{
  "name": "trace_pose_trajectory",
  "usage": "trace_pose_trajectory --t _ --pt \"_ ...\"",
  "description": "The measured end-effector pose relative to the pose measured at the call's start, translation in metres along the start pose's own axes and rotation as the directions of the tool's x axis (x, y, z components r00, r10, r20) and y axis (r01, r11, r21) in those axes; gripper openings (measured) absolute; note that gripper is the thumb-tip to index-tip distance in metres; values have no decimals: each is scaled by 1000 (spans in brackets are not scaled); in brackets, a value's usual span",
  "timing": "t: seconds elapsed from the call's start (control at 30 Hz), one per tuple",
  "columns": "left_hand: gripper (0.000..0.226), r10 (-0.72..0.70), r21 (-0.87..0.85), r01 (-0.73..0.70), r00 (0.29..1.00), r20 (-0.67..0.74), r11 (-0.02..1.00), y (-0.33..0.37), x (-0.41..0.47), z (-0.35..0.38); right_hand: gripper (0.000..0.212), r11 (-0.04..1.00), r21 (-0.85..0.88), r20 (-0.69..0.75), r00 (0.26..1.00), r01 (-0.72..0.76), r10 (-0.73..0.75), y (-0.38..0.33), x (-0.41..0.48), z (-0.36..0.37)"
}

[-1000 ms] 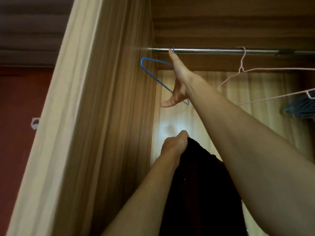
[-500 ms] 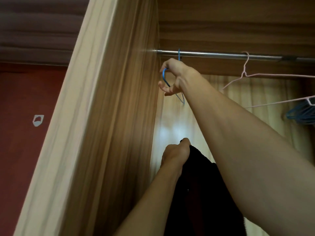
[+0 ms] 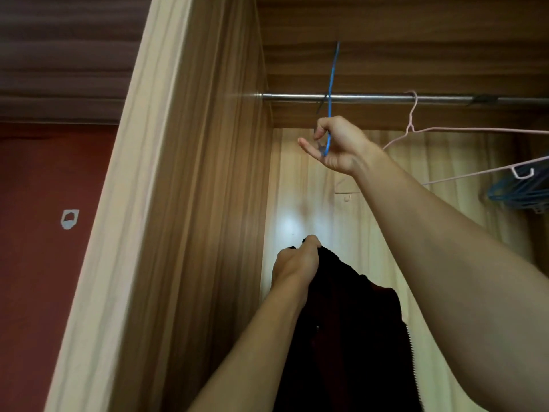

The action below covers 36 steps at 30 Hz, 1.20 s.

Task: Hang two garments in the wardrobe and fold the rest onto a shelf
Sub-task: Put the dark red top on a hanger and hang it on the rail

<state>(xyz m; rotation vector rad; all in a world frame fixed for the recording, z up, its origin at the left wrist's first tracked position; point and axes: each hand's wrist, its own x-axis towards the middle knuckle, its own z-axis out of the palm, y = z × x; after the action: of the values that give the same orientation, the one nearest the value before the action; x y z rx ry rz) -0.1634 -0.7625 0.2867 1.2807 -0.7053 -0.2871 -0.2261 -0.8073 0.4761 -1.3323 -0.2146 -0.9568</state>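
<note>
Head view | right hand (image 3: pixel 335 144) raised just under rail (image 3: pixel 386 98), fingers curled round blue hanger (image 3: pixel 331 75) wire crossing the rail | left hand (image 3: pixel 297 263) lower, fist gripping dark garment (image 3: pixel 341 322) top, below right hand

Someone's home, standing at an open wood-grain wardrobe (image 3: pixel 208 203).
Steel rail (image 3: pixel 371 98) under the top, pink wire hanger (image 3: pixel 475 129) hooked on it, blue hangers (image 3: pixel 517 190) further right; dark red wall (image 3: pixel 35 278) alongside.

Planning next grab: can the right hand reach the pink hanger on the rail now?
Probably yes: nothing lies between the right hand and the pink hanger on the rail, but that hand grips the blue hanger.
</note>
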Motion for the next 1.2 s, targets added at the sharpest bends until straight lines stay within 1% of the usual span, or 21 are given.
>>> trace_pose_trajectory --t 0.07,0.13,0.17,0.23,0.27,0.3,0.37,0.4,0.47,0.53,0.6,0.7,0.77,0.8,0.87,0.93,0.97,1.03,1.07,1.13,1.2 --pt "43 9 -12 -9 1000 -11 1000 3 -2 -1 29 1000 17 13 1000 -22 22 3 -12 -9" --pt "39 16 -20 -17 999 -34 1000 4 -4 -2 29 996 -82 29 998 -45 47 11 -27 -19" --pt "35 20 -22 -21 999 -48 1000 4 -7 -2 23 986 -156 26 997 -61 66 16 -36 -25" --pt "31 24 -20 -25 998 -61 999 2 -14 -1 15 965 -251 -39 997 -77 69 23 -51 -38" --pt "30 24 -17 -25 998 -59 1000 1 -18 -1 14 963 -258 -104 993 -79 54 25 -54 -47" --pt "31 29 -11 -30 998 -56 1000 0 -24 0 13 970 -230 -181 983 -78 36 26 -56 -56" --pt "33 39 -2 -39 998 -52 999 2 -33 1 16 991 -118 -306 952 -58 20 22 -56 -78" --pt "35 38 5 -37 998 -46 999 2 -39 1 12 998 -38 -335 942 -41 26 21 -59 -88" --pt "34 27 24 -27 999 -31 999 0 -50 1 18 999 45 -360 932 -16 32 17 -68 -109" --pt "30 15 44 -15 1000 -10 999 -3 -64 1 24 999 23 -329 943 -37 42 11 -83 -130" --pt "32 0 44 0 1000 -2 999 -4 -79 2 24 988 -94 -288 953 -120 89 7 -105 -148" --pt "31 -18 27 18 1000 -3 999 -8 -103 5 30 903 -364 -328 939 -227 104 12 -146 -166" --pt "25 -23 13 23 1000 8 1000 -11 -120 9 37 799 -539 -351 933 -267 75 16 -180 -171" --pt "24 -17 -4 17 1000 9 1000 -14 -129 11 40 753 -593 -339 937 -284 86 18 -198 -173" --pt "27 -4 -42 4 1000 8 999 -17 -145 13 45 713 -623 -281 943 -321 179 23 -238 -172" --pt "27 1 -70 -1 1000 3 998 -21 -158 16 51 724 -604 -177 942 -333 285 30 -278 -168" --pt "26 0 -76 0 1000 3 997 -21 -165 18 54 734 -597 -127 941 -324 312 34 -296 -164" --pt "27 10 -43 -9 1000 14 999 -24 -177 22 59 721 -631 -91 951 -285 297 45 -325 -152" --pt "28 23 -13 -22 999 30 1000 -25 -184 24 62 679 -687 -103 959 -259 262 50 -334 -146" --pt "31 46 16 -47 995 85 999 -25 -196 24 68 556 -808 -118 978 -196 174 57 -346 -139" --pt "36 51 25 -55 988 149 998 -23 -207 18 68 441 -886 -94 986 -146 139 60 -354 -136"
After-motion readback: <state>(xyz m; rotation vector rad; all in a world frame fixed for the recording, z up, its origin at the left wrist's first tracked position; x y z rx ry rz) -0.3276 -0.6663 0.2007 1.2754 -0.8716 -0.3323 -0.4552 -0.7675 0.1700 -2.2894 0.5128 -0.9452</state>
